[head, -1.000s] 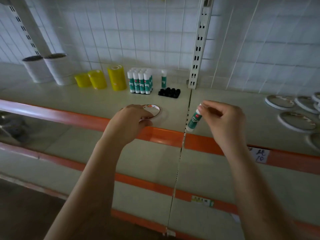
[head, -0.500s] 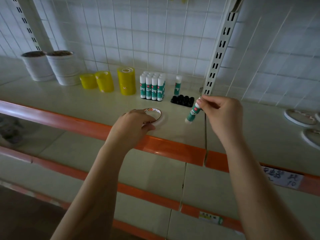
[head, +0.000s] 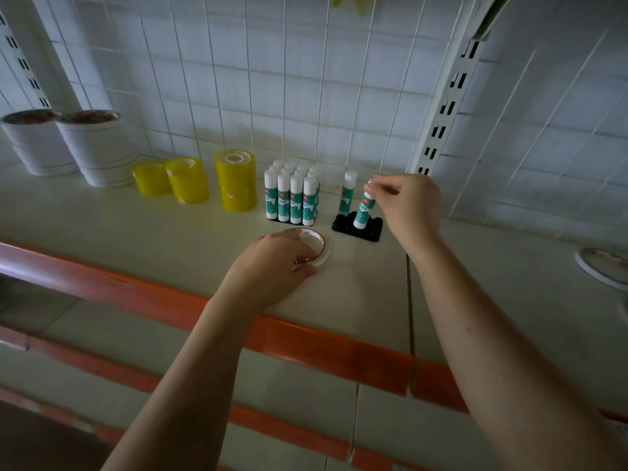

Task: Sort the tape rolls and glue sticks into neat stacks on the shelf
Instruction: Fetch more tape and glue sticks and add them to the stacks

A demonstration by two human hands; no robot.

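My right hand (head: 406,202) pinches the white cap of a green-and-white glue stick (head: 363,212), holding it upright with its base on a black holder tray (head: 372,231). Another glue stick (head: 347,195) stands at the back of that tray. A full block of several glue sticks (head: 292,195) stands just to the left. My left hand (head: 272,266) grips a flat white tape roll (head: 314,248) lying on the shelf (head: 170,239). Yellow tape stacks (head: 236,183), (head: 187,185), (head: 151,178) stand further left.
Two stacks of wide white tape rolls (head: 95,147) stand at the far left by the grid wall. A flat white roll (head: 603,266) lies at the right edge. A slotted white upright (head: 445,107) rises behind my right hand. An orange rail (head: 306,341) fronts the shelf.
My right hand has carried the glue stick back and left from the shelf's front to the black holder tray and turned it upright. My left hand stays on the flat tape roll.
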